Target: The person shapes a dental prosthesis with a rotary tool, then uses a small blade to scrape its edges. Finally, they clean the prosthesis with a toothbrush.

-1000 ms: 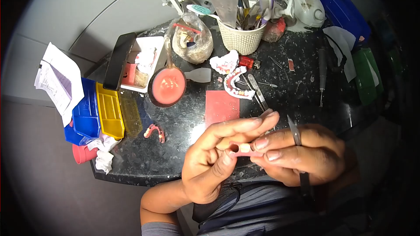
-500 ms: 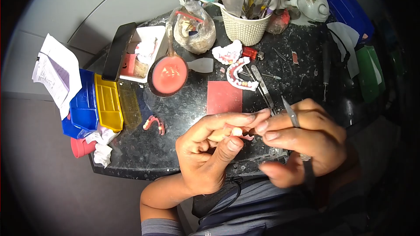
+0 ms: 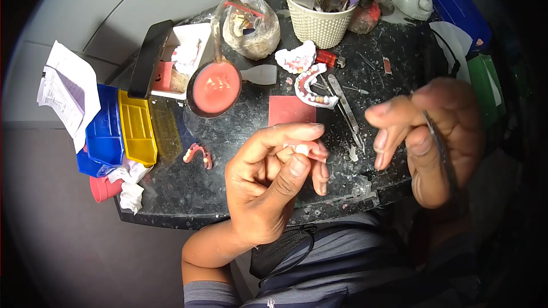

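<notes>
Between the thumb and fingers of my left hand (image 3: 268, 185) is a small pink piece with a white tooth (image 3: 302, 149). My right hand (image 3: 436, 142) is to the right, apart from the left, with a thin dark metal tool (image 3: 436, 137) held across the palm and its index finger and thumb spread. Beyond my left hand lies a square pink wax sheet (image 3: 291, 109). A plaster model with a pink arch and teeth (image 3: 315, 86) rests behind it. Another pink denture piece with teeth (image 3: 198, 155) lies on the dark table to the left.
A pan of pink wax (image 3: 217, 87), an open white box (image 3: 185, 57), a plastic bag (image 3: 251, 34), a woven tool basket (image 3: 319, 23), tweezers (image 3: 345, 105), a red lighter (image 3: 326, 58) and yellow (image 3: 137, 128) and blue (image 3: 104, 137) trays stand around.
My right hand has moved right, away from my left hand, with the tool still in it. My left hand still holds the pink piece, now tilted differently. The view has shifted slightly.
</notes>
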The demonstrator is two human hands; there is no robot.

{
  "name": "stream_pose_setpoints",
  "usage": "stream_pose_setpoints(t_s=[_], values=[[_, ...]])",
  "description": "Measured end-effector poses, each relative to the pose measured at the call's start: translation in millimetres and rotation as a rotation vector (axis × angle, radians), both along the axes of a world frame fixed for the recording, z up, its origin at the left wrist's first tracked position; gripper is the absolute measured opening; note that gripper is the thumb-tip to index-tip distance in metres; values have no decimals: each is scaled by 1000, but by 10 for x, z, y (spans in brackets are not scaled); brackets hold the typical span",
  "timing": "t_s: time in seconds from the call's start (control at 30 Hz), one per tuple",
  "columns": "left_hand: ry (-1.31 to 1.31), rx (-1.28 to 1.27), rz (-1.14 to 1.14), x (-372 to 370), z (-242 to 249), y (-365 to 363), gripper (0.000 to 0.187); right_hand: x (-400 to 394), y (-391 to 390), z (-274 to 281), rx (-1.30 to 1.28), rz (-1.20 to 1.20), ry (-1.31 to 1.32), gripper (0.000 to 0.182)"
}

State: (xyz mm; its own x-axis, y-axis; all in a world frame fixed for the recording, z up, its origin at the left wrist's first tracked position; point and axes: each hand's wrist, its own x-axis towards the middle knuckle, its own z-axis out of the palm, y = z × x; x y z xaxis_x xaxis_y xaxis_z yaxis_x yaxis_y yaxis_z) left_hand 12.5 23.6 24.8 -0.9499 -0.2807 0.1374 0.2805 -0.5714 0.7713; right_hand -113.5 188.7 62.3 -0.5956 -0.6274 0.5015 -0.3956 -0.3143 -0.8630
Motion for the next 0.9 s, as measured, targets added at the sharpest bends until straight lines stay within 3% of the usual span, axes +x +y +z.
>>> stream_pose_setpoints(t_s=[0.1,0.17,0.2,0.23,0.3,0.7,0.77,0.83,0.9], values=[[8,-35,11,-7,-7,9,30,-16,-13,1,-75,-50,-186,36],[14,-68,23,-5,-9,11,29,-146,6,-47,21,99,168,38],[1,-82,35,-6,-6,14,28,-81,-26,-63,-10,116,80,41],[-12,-95,45,-7,-3,17,28,-103,-24,22,104,214,186,44],[-24,-122,42,-2,0,11,27,22,-62,-53,109,81,229,47],[-188,-141,-57,21,130,-4,24,-24,-39,-53,204,79,271,40],[-222,-129,-61,29,146,-3,24,38,-29,27,189,44,119,34],[-219,-87,-91,36,153,-5,23,-32,-1,47,181,93,224,37],[-236,-79,-83,31,185,2,22,82,30,142,328,-20,-108,39]])
